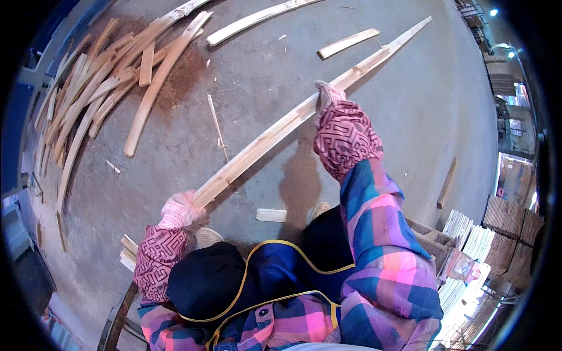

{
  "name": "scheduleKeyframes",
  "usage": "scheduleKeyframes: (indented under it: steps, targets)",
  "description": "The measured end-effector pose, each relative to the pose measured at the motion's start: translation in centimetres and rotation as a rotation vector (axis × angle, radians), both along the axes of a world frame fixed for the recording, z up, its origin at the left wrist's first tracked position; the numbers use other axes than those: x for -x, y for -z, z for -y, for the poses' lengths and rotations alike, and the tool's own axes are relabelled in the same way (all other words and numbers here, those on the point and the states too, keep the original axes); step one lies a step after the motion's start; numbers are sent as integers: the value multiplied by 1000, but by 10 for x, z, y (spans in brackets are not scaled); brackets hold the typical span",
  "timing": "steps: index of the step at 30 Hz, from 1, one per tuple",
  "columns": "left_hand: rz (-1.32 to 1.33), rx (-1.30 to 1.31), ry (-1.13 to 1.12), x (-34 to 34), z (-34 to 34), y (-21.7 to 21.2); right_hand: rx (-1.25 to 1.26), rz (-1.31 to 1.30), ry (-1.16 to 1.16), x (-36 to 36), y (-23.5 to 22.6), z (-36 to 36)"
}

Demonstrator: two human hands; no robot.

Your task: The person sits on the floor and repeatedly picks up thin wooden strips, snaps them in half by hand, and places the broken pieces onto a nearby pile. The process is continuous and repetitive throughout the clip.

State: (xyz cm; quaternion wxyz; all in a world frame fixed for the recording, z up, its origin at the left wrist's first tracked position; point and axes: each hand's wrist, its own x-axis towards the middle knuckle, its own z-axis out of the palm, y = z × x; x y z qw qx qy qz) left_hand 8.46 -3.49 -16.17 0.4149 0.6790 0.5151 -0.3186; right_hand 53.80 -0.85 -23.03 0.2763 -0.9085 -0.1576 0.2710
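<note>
Head view: a long wooden strip [257, 153] lies slantwise between the two hands, above the concrete floor [421, 152]. The left hand [180, 210], in a pale glove, has its fingers wrapped around the near end; the right hand [331, 96], likewise gloved, grasps the strip partway along. Beyond the right fingers, the free portion narrows to a slim tip. Farther from the body than the left fingers lies a heap of strips [88, 99]; just past the right fingers rests a short board [348, 44], and to the right of the left fingers a pale offcut [271, 215]. Judged by its slender section, the strip is light for its length, fairly stiff and unlikely to slip, though probably splintery. The broader portion, held with hands well apart, offers the soundest grip; the thin tip appears the most breakable.
</note>
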Motion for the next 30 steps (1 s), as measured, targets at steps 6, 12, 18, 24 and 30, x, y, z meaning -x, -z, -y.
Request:
scheduleKeyframes:
  steps: [6,12,18,24,30]
  targets:
    - [98,201,44,-13,28,42,-199,-42,448,17,48,37]
    - [-75,126,-13,-25,33,61,79,29,500,59,68,29]
    - [-192,135,75,-40,41,14,133,197,448,71,71,20]
    - [-160,-3,145,-18,45,47,238,98,453,63,81,18]
    - [-252,-178,2,72,30,65,-304,-204,531,49,100,50]
